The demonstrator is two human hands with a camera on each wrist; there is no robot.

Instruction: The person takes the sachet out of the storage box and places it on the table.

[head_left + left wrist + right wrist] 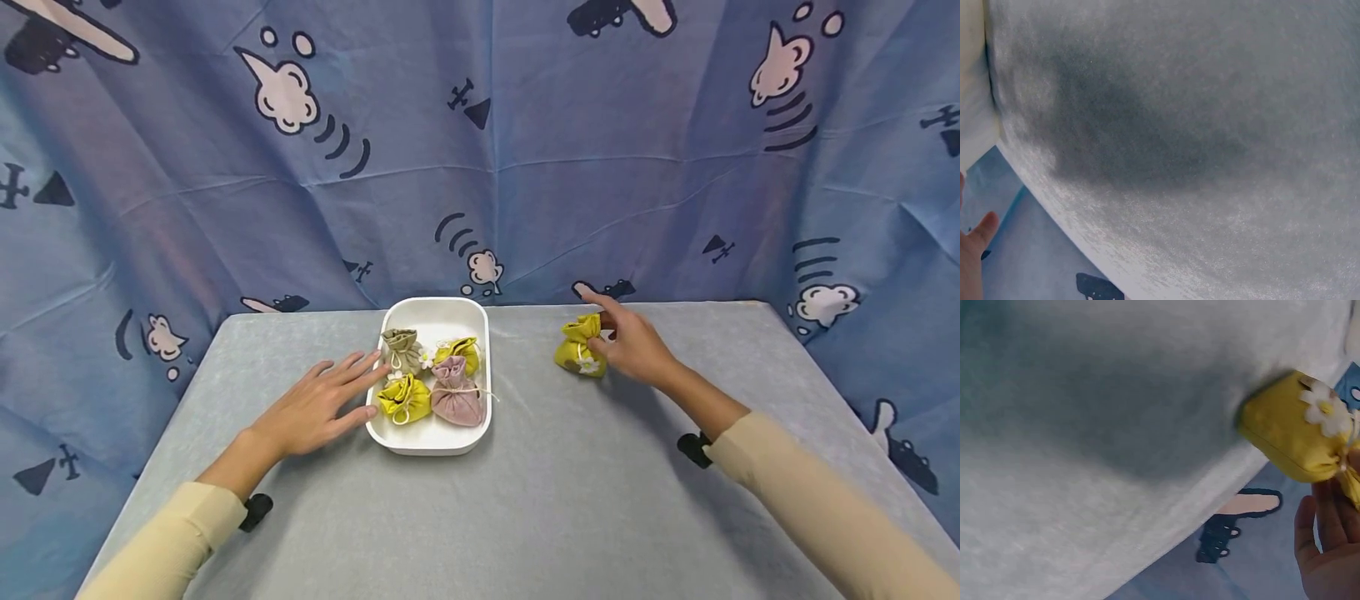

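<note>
My right hand (636,343) pinches a yellow drawstring pouch (576,360) near its gathered neck, at the back right of the table. In the right wrist view the same pouch (1291,428) shows a white felt flower on its side. My left hand (318,408) lies with fingers spread at the left rim of a white tray (431,442), fingertips reaching over the edge. Inside the tray are a greenish-beige pouch (402,353), a pink pouch (457,400), a yellow pouch (405,400) at the front left and another yellow pouch (467,353) at the back right.
A pale grey cloth covers the table (525,517). Behind it hangs a blue patterned curtain (420,167), close to the back edge. Dark wrist cameras (257,512) sit under both forearms. The left wrist view holds mostly tabletop, with a bit of hand at its lower left.
</note>
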